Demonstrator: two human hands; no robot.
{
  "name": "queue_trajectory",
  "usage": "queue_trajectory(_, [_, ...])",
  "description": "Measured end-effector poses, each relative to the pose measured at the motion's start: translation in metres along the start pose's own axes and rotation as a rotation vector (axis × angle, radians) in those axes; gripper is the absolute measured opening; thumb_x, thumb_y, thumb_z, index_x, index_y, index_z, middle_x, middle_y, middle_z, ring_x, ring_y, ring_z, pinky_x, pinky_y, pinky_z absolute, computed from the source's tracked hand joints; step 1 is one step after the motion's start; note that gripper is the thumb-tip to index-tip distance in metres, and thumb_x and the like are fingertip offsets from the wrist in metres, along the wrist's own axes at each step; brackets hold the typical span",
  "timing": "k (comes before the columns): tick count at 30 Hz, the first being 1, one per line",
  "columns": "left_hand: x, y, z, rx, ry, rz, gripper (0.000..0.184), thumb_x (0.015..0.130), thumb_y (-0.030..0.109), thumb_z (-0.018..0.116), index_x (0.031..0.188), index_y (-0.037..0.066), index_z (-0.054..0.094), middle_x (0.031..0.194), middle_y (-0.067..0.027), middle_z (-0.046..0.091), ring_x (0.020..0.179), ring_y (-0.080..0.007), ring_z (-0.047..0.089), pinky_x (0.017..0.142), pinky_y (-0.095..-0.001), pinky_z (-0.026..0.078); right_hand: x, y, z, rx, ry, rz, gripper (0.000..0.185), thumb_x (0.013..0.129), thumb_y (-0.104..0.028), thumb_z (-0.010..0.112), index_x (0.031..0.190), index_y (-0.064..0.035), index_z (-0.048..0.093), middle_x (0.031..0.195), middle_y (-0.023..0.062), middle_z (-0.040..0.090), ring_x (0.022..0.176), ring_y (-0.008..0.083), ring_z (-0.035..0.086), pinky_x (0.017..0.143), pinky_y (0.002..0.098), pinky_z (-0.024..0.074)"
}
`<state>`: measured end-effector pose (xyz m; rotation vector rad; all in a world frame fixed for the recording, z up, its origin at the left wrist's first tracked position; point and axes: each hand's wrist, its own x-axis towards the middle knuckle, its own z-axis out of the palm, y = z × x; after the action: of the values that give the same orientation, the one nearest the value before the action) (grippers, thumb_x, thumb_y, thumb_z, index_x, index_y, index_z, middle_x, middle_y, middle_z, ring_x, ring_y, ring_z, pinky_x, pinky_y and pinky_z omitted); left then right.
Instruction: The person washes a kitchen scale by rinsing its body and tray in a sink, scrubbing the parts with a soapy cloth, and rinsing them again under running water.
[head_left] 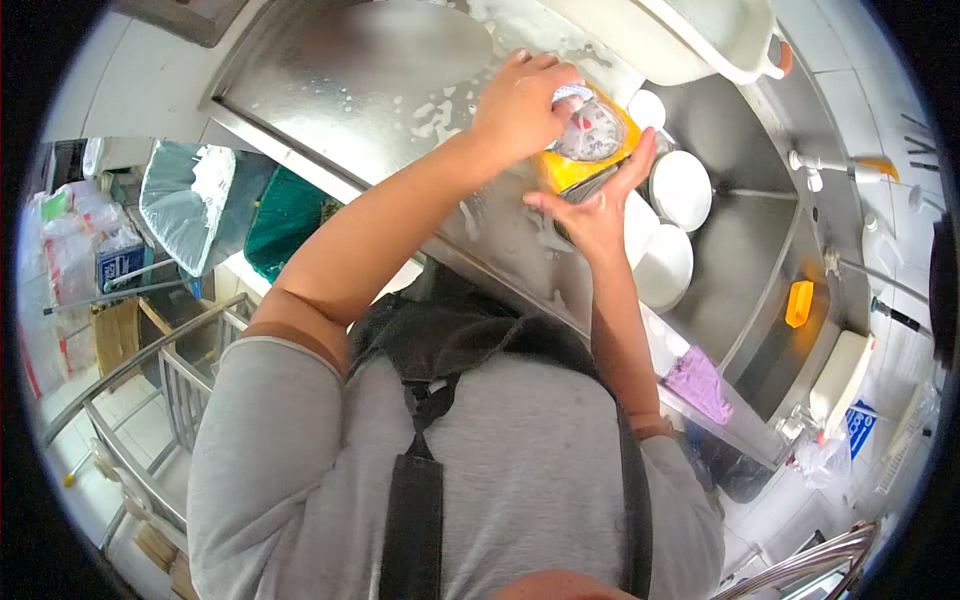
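My left hand point(522, 108) is closed around a small white-and-bluish scrubbing pad point(572, 93), pressed against the near side of a yellow squarish container point(570, 172). Suds and something red show in its middle, though the details are blurred. From the other side my right hand point(603, 205) grips the container's edge, thumb and fingers spread around it. The container is held tilted over the soapy steel counter point(400, 120). Just right of my right hand, white round bowls point(682, 190) sit in the steel sink.
A whitish plastic tub point(690, 40) stands at the top. In the sink basin point(750, 130) lies an orange item point(799, 303). A purple cloth point(699, 385) rests on the front edge. Lined bins point(185, 205) and a metal rack point(165, 380) stand to the left.
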<state>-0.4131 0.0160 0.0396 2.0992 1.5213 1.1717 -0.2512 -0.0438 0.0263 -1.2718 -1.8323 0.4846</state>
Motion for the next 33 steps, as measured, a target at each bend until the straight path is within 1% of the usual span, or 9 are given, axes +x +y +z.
queue_trajectory(3, [-0.013, 0.022, -0.002, 0.073, 0.053, 0.142, 0.027, 0.075, 0.006, 0.065, 0.101, 0.01, 0.066, 0.103, -0.0131, 0.065, 0.101, -0.0383, 0.06, 0.097, -0.0499, 0.043, 0.008, 0.011, 0.006, 0.075, 0.002, 0.09, 0.139, 0.047, -0.036, 0.093, 0.149, 0.0007, 0.005, 0.148, 0.0268, 0.015, 0.138, 0.0449, 0.016, 0.115, 0.0539, 0.0199])
queue_trajectory(6, [-0.008, 0.017, -0.005, -0.031, -0.136, 0.205, 0.026, 0.071, 0.007, 0.068, 0.096, 0.011, 0.068, 0.103, -0.0102, 0.064, 0.102, -0.0342, 0.059, 0.09, -0.047, 0.046, 0.005, 0.011, 0.006, 0.007, -0.023, 0.069, 0.133, 0.046, -0.03, 0.089, 0.147, 0.0006, 0.008, 0.144, 0.024, 0.02, 0.133, 0.0442, 0.02, 0.114, 0.0534, 0.0217])
queue_trajectory(8, [0.025, -0.019, 0.001, -0.071, -0.073, -0.081, 0.025, 0.07, 0.006, 0.068, 0.094, 0.012, 0.067, 0.103, -0.0086, 0.064, 0.097, -0.0332, 0.058, 0.087, -0.0445, 0.048, 0.003, 0.009, 0.008, 0.003, -0.014, 0.087, 0.133, 0.047, -0.03, 0.089, 0.147, 0.0002, 0.008, 0.144, 0.0242, 0.02, 0.133, 0.0448, 0.02, 0.114, 0.054, 0.022])
queue_trajectory(9, [0.021, -0.017, 0.005, -0.068, -0.072, -0.078, 0.025, 0.07, 0.006, 0.068, 0.094, 0.012, 0.067, 0.103, -0.0086, 0.064, 0.097, -0.0332, 0.058, 0.087, -0.0445, 0.048, 0.006, 0.008, 0.009, 0.0, -0.002, 0.096, 0.132, 0.047, -0.03, 0.088, 0.147, -0.0002, 0.007, 0.144, 0.0244, 0.02, 0.133, 0.0454, 0.019, 0.114, 0.0546, 0.0223])
queue_trajectory(12, [0.002, 0.035, 0.001, -0.029, -0.148, 0.184, 0.027, 0.075, 0.008, 0.067, 0.102, 0.009, 0.063, 0.103, -0.0121, 0.064, 0.097, -0.0384, 0.058, 0.09, -0.0462, 0.044, 0.008, 0.007, 0.006, -0.026, -0.024, 0.048, 0.132, 0.049, -0.03, 0.088, 0.148, 0.0, 0.006, 0.143, 0.0257, 0.02, 0.133, 0.046, 0.019, 0.113, 0.0551, 0.0222])
queue_trajectory(17, [0.033, -0.001, 0.015, -0.003, -0.111, 0.088, 0.026, 0.074, 0.007, 0.066, 0.1, 0.009, 0.062, 0.103, -0.0099, 0.064, 0.099, -0.037, 0.057, 0.087, -0.0472, 0.044, 0.006, 0.002, 0.004, -0.085, -0.023, 0.081, 0.134, 0.05, -0.03, 0.088, 0.149, -0.0001, 0.002, 0.144, 0.0276, 0.019, 0.134, 0.047, 0.019, 0.113, 0.0539, 0.0225])
queue_trajectory(23, [0.019, 0.027, 0.011, -0.082, -0.207, 0.224, 0.028, 0.073, 0.007, 0.067, 0.101, 0.012, 0.064, 0.1, -0.0093, 0.064, 0.094, -0.0354, 0.057, 0.083, -0.0447, 0.047, 0.007, 0.007, -0.003, -0.031, -0.067, 0.067, 0.139, 0.049, -0.028, 0.089, 0.15, 0.0007, -0.003, 0.143, 0.0304, 0.021, 0.134, 0.0457, 0.02, 0.113, 0.0528, 0.0227])
queue_trajectory(27, [0.048, 0.005, 0.024, 0.067, -0.162, 0.206, 0.019, 0.076, 0.012, 0.066, 0.096, 0.012, 0.066, 0.098, -0.0054, 0.064, 0.098, -0.0307, 0.056, 0.086, -0.0402, 0.048, 0.011, 0.004, 0.0, -0.089, -0.043, 0.079, 0.142, 0.048, -0.023, 0.089, 0.151, -0.0001, -0.007, 0.143, 0.031, 0.02, 0.134, 0.0454, 0.021, 0.113, 0.0523, 0.0231])
queue_trajectory(33, [-0.003, 0.046, 0.0, -0.008, -0.167, 0.322, 0.027, 0.07, 0.003, 0.067, 0.095, 0.01, 0.066, 0.101, -0.0064, 0.064, 0.095, -0.0345, 0.056, 0.082, -0.0431, 0.048, 0.008, 0.007, -0.001, -0.005, -0.045, 0.103, 0.144, 0.047, -0.022, 0.089, 0.151, -0.0023, -0.009, 0.145, 0.0302, 0.019, 0.136, 0.0451, 0.021, 0.114, 0.0513, 0.0208])
